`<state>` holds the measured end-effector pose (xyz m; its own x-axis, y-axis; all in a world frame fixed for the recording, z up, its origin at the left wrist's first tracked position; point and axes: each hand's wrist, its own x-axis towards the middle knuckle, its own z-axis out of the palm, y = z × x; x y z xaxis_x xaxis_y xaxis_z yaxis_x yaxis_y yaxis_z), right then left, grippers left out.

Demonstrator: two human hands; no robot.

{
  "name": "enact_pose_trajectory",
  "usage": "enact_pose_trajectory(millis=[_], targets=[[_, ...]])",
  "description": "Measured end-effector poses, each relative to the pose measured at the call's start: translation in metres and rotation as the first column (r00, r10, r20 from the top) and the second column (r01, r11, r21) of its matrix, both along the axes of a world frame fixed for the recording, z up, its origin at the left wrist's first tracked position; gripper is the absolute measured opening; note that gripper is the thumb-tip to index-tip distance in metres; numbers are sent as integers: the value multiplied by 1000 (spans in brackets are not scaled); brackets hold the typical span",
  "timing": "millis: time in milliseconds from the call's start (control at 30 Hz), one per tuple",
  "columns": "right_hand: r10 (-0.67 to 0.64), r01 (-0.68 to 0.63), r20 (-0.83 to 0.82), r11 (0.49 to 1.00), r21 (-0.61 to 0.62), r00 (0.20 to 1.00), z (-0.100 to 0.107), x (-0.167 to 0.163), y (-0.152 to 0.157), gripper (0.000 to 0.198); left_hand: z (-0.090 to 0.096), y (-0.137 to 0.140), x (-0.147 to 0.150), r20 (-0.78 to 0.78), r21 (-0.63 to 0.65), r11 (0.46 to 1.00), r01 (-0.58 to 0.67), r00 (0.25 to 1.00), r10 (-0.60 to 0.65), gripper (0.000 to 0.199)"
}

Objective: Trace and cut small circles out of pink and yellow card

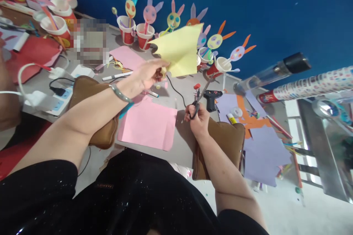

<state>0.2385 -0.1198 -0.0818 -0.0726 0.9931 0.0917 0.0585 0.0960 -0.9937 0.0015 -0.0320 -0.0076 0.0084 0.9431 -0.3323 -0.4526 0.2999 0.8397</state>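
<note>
A sheet of yellow paper (182, 49) with a scalloped, cut left edge is raised over the table. My left hand (151, 75) is closed on its lower left corner. Lower and to the right, my right hand (198, 117) grips a pair of scissors (203, 91) by the handles, its blades pointing up and away from me, apart from the paper. A pink paper sheet (149, 123) lies flat in front of me between my forearms. Beyond the scissors rests a black glue gun (212, 99). A white marker (117, 76) lies left of my left hand.
Red paper cups (145, 38) holding paper rabbit heads line the blue wall. Purple paper (264, 154) and orange paper (253, 121) lie at right, near a stack of cups (311, 84). A power strip (57, 102) with cables and another person's arm (9, 88) are at left.
</note>
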Motion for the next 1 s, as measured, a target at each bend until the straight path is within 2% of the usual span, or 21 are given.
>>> enact_pose_trajectory(millis=[100, 300, 433, 533, 633, 700, 800, 900, 1000], targets=[[16, -16, 10, 1000, -3, 1000, 0, 0, -1, 54, -5, -20, 9, 53, -83, 996, 44, 998, -40, 25], [9, -11, 50, 999, 31, 999, 1, 2, -2, 47, 0, -32, 16, 49, 36, 991, 129, 990, -131, 32], [8, -13, 62, 996, 83, 998, -1, 3, -3, 41, -9, -33, 12, -15, 121, 977, 177, 984, -177, 34], [-9, -22, 163, 983, 184, 987, 0, 4, -5, 32, -18, -31, 10, -32, 173, 970, 171, 985, -168, 24], [-45, -87, 341, 927, 364, 939, 4, 3, -8, 20, -21, -30, 9, -11, 176, 977, 121, 993, -121, 20], [-40, -156, 429, 898, 412, 902, 7, 1, -11, 16, -20, -29, 10, 6, 154, 984, 88, 996, -90, 22], [73, -237, 473, 924, 299, 878, 10, -2, -12, 20, -15, -30, 12, 31, 109, 993, 50, 998, -53, 25], [204, -284, 430, 950, 131, 880, 13, -5, -12, 32, -10, -32, 14, 66, 92, 996, 9, 998, -15, 25], [288, -311, 361, 950, 6, 887, 15, -6, -10, 40, -5, -35, 14, 79, 121, 993, -11, 997, 2, 25]])
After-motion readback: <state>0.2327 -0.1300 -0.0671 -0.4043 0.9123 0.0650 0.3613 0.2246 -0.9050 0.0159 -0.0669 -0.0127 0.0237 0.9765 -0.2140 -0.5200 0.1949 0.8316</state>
